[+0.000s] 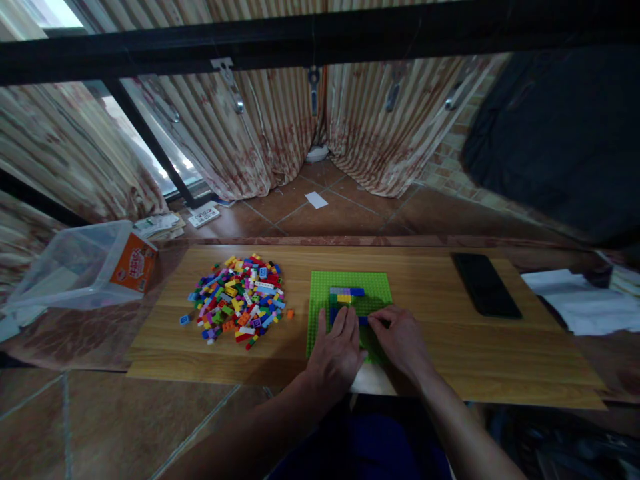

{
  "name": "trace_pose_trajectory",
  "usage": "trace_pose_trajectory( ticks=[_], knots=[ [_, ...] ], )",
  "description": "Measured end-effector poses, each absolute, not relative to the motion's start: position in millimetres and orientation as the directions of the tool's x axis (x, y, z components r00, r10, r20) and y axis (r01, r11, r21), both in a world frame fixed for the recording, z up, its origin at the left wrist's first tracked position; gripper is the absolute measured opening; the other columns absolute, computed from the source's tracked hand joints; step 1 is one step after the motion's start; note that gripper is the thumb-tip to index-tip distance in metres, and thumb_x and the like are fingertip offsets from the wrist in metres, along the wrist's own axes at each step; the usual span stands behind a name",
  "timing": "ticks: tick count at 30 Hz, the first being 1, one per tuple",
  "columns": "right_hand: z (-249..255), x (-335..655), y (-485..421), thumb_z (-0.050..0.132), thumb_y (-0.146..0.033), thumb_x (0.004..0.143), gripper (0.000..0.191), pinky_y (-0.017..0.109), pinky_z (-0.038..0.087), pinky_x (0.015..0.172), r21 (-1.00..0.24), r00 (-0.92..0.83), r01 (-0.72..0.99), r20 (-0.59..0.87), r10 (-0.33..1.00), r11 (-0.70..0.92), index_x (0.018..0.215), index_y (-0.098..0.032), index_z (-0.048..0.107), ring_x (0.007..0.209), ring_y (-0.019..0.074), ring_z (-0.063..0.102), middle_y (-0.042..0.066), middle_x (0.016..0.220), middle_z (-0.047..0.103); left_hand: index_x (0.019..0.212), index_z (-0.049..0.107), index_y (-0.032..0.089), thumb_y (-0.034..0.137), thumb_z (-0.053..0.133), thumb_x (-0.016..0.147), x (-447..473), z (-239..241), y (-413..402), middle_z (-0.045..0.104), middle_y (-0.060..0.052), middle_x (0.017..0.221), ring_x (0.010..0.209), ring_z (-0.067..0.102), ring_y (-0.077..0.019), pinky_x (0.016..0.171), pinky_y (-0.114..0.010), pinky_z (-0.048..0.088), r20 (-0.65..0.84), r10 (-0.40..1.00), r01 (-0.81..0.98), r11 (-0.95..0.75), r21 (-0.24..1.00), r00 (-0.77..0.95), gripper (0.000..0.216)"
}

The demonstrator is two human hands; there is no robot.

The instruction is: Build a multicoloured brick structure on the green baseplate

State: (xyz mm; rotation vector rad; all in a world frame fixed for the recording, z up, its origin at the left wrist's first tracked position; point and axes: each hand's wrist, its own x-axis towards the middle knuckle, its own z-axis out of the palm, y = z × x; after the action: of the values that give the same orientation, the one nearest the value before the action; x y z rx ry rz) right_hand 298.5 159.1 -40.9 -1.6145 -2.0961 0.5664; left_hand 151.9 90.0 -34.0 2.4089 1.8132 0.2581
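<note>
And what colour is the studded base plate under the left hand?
The studded base plate is bright green, seen best in the head view.

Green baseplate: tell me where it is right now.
In the head view, the green baseplate lies on the wooden table, right of the loose brick pile, partly covered by the left hand and right hand.

Baseplate [376, 283]: uniform light green.
Mounted bricks [345, 298]: blue, lavender, yellow visible.
Brick pile [239, 300]: mixed; red, yellow, blue, orange, green, purple, white.
Tabletop [425, 273]: tan, wood-grained.
Phone [485, 285]: black.
Curtains [280, 127]: beige, striped, reddish markings toward hems.
</note>
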Motion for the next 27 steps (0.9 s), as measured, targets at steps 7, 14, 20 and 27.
trace_pose_trajectory(
  ticks=[7, 14, 20, 27],
  knots=[
    [-43, 295, 161, 0.051, -0.030, 0.085, 0.024, 0.039, 0.046, 0.079, -0.575, -0.211, 0.779, 0.131, 0.969, 0.248, 0.074, -0.024, 0.073, 0.081, 0.0228, 0.063, 0.006, 0.083, 0.071, 0.136, 0.049, 0.009, 0.037, 0.046, 0.093, 157, -31, 92, 0.048, -0.019, 0.143, 0.136, 0.038, -0.0327, 0.113, -0.063, 0.021, 0.049, 0.957, 0.940, -0.290, 0.180, 0.286, 0.051],
    [-36, 306, 164, 0.052, -0.035, 0.083, 0.025, 0.035, 0.049, 0.078, -0.781, -0.234, 0.593, 0.065, 0.970, 0.195, 0.081, -0.022, 0.073, 0.081, 0.0206, 0.066, 0.005, 0.086, 0.073, 0.128, 0.054, 0.013, 0.035, 0.052, 0.089, 143, -19, 94, 0.052, -0.015, 0.138, 0.127, 0.046, -0.0311, 0.105, -0.056, 0.037, 0.095, 0.967, 0.912, -0.256, 0.321, 0.238, 0.045],
    [-31, 313, 166, 0.060, -0.035, 0.076, 0.020, 0.035, 0.049, 0.077, -0.789, -0.261, 0.590, 0.013, 0.965, 0.170, 0.080, -0.022, 0.073, 0.079, 0.0203, 0.066, 0.004, 0.084, 0.073, 0.105, 0.066, 0.016, 0.019, 0.050, 0.087, 127, -5, 123, 0.067, -0.009, 0.105, 0.102, 0.060, -0.0222, 0.098, -0.040, 0.047, 0.132, 0.977, 0.899, -0.205, 0.386, 0.167, 0.024],
    [-32, 311, 169, 0.059, -0.033, 0.075, 0.017, 0.034, 0.048, 0.072, -0.757, -0.294, 0.628, -0.015, 0.956, 0.181, 0.074, -0.022, 0.073, 0.075, 0.0198, 0.065, 0.004, 0.078, 0.072, 0.076, 0.073, 0.020, 0.015, 0.050, 0.084, 128, 9, 156, 0.071, -0.005, 0.082, 0.086, 0.066, -0.0205, 0.085, -0.033, 0.051, -0.074, 0.957, 0.890, -0.231, 0.394, 0.281, 0.025]
  ],
)
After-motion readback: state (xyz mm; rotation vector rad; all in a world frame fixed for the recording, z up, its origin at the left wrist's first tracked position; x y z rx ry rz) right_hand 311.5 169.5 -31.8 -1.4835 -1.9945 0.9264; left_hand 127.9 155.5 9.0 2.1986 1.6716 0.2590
